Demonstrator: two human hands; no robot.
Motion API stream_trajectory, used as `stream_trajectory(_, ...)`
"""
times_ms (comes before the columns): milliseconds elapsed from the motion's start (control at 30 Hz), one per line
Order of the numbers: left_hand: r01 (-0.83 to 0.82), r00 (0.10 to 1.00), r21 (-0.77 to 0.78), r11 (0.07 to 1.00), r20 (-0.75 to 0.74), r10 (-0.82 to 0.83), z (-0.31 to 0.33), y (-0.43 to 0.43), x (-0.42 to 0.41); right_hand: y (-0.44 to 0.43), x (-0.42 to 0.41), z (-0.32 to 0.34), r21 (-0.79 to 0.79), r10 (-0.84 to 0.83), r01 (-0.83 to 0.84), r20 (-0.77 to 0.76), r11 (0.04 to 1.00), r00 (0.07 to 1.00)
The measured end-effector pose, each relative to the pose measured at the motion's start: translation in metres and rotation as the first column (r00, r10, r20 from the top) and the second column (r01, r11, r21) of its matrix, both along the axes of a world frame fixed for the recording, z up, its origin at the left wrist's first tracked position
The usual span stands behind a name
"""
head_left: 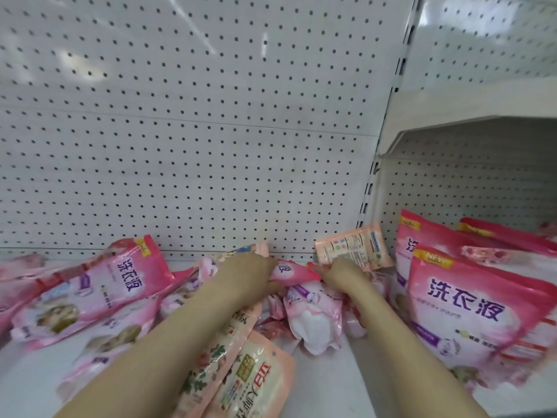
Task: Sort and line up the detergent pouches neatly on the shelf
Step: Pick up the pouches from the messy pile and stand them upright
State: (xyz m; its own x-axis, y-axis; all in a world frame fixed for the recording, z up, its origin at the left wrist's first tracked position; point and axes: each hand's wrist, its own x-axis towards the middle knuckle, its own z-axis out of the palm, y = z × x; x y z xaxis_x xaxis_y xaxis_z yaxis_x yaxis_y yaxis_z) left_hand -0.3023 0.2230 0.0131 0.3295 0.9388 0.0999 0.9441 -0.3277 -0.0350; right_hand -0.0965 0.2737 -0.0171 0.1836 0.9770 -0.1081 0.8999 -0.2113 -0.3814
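Head view: both hands (250, 271) grasp pink pouches (289, 271).

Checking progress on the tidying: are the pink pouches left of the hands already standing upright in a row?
No, the pink pouches left of the left hand lie flat and overlapping in a jumble on the shelf.

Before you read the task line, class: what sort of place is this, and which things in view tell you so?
Most likely a shop aisle. A white pegboard back panel stands behind a retail shelf, and many identical pink detergent pouches lie on it, which both hands are handling.
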Motion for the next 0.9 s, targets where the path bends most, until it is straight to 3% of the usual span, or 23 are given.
stream_trajectory(100,-0.014,0.999,0.15,0.989,0.036,0.008,-0.001,0.007,-0.008,-0.003,-0.001,0.009,0.114,-0.036,0.048,-0.106,0.992,0.994)
stream_trajectory(200,-0.052,0.954,0.215,0.975,0.298,-0.015,0.0,0.011,-0.028,-0.014,-0.006,0.031,0.312,-0.057,0.107,-0.165,0.944,0.985)
stream_trajectory(300,-0.104,0.848,0.263,0.959,0.528,-0.053,0.005,0.015,-0.052,-0.025,-0.011,0.065,0.509,-0.014,0.115,-0.199,0.853,0.98)
stream_trajectory(400,-0.194,0.674,0.285,0.939,0.734,-0.083,0.008,0.017,-0.067,-0.03,-0.025,0.097,0.681,0.041,0.054,-0.122,0.73,0.992)
stream_trajectory(500,-0.264,0.443,0.174,0.949,0.896,-0.041,0.013,0.017,-0.079,-0.023,-0.039,0.113,0.772,0.039,-0.021,-0.005,0.635,0.999)
stream_trajectory(567,-0.273,0.241,0.06,0.96,0.971,0.008,0.015,0.017,-0.086,-0.013,-0.045,0.115,0.787,-0.015,-0.062,0.09,0.613,0.996)
stream_trajectory(633,-0.287,0.13,0.001,0.958,0.991,0.038,0.015,0.015,-0.09,-0.003,-0.049,0.111,0.789,-0.055,-0.095,0.161,0.607,0.985)
stream_trajectory(800,-0.301,0.163,-0.036,0.953,0.983,0.088,0.014,0.017,-0.09,0.017,-0.051,0.098,0.827,-0.074,-0.197,0.275,0.527,0.958)
stream_trajectory(900,-0.279,0.239,-0.037,0.96,0.965,0.106,0.015,0.02,-0.085,0.025,-0.046,0.092,0.756,0.019,-0.271,0.324,0.596,0.946)
